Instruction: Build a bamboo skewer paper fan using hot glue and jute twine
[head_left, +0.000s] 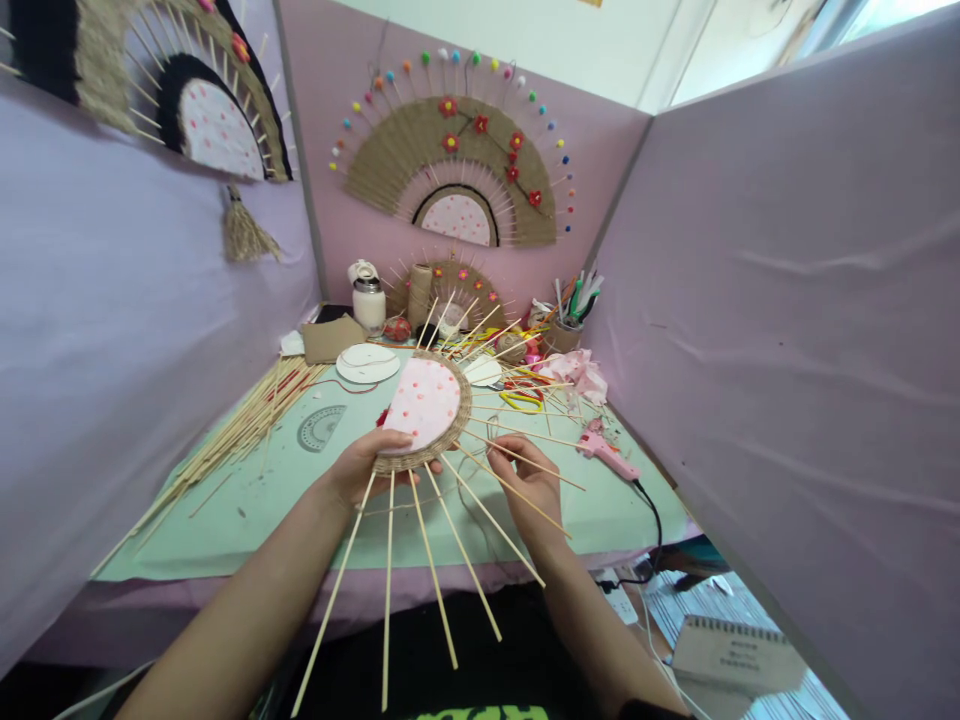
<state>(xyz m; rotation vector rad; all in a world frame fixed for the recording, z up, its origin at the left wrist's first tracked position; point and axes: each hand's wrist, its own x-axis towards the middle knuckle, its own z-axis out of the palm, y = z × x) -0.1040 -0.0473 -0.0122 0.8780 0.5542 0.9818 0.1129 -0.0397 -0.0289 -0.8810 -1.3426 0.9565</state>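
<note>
My left hand [367, 462] grips the lower end of a half-round fan [426, 405], thumb on its pink dotted cloth face and fingers behind. A band of woven twine [463, 400] borders the curved edge. Thin wooden sticks [420, 535] fan out from that band, toward me, to the right and to the back. Among the right-hand sticks, my right hand [529, 480] pinches a thin strand of twine [491, 440] between thumb and fingers. The strand runs loosely between the sticks and hangs below them.
Loose sticks [240, 420] and a clear protractor [321, 428] lie at left. A pink glue gun [607, 452] with a black cord rests at right, near yellow-handled scissors [523, 400]. Behind stand a white jar [369, 305] and a twine spool [420, 295]. Finished fans [465, 140] hang on the partitions.
</note>
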